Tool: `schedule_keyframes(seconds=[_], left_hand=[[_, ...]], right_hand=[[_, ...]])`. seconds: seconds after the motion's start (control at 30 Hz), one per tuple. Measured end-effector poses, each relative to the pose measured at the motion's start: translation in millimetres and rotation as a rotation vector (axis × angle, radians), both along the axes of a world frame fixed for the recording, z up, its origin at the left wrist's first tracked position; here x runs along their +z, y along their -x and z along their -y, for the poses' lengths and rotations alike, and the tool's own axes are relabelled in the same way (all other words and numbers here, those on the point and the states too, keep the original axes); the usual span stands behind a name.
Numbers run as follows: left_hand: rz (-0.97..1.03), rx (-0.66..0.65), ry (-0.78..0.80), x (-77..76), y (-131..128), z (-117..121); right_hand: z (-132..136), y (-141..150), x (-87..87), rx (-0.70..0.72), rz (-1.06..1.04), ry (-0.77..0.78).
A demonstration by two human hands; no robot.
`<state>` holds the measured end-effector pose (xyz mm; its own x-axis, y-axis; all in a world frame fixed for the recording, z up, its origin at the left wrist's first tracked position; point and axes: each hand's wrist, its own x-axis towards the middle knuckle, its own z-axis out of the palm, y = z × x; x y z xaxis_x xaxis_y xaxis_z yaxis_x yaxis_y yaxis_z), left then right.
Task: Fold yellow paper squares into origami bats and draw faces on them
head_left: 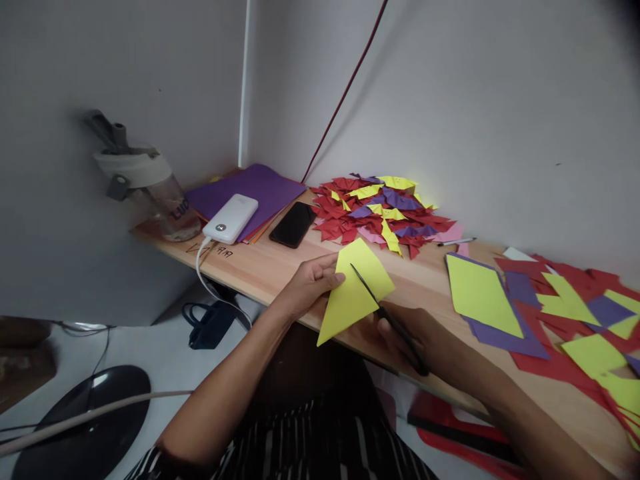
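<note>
My left hand (313, 285) pinches the left edge of a yellow sheet of paper (347, 303), thumb on top, above the table's front edge. My right hand (417, 333) is wrapped round the dark handles of a pair of scissors (367, 287). The blades reach up and left across the sheet from its right side; whether they stand apart is hard to make out. Behind the sheet lies a heap of folded paper shapes (380, 210) in red, yellow and purple.
Left on the wooden table (260, 267) are a black phone (294, 225), a white power bank (233, 219) with a cable, purple sheets (260, 187) and a clear bottle (165, 200). Rightward lie yellow sheets (483, 293), a pen (457, 242) and paper scraps (595, 353). A wall stands behind.
</note>
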<state>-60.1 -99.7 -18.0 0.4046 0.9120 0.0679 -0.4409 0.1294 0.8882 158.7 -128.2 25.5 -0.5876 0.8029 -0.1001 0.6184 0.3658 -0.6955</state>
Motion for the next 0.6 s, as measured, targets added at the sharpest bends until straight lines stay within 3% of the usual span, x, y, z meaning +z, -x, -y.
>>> schedule_keyframes(seconds=[0.37,0.6], left_hand=[[0.04,-0.081,0.015,-2.3,-6.7,5.7],[0.024,-0.076,0.039,-3.9,-9.4,6.2]], right_hand=[[2.2,-0.6,-0.6,0.053,-0.026,-0.045],[5.3,-0.6,-3.0,-0.054,0.027,-0.036]])
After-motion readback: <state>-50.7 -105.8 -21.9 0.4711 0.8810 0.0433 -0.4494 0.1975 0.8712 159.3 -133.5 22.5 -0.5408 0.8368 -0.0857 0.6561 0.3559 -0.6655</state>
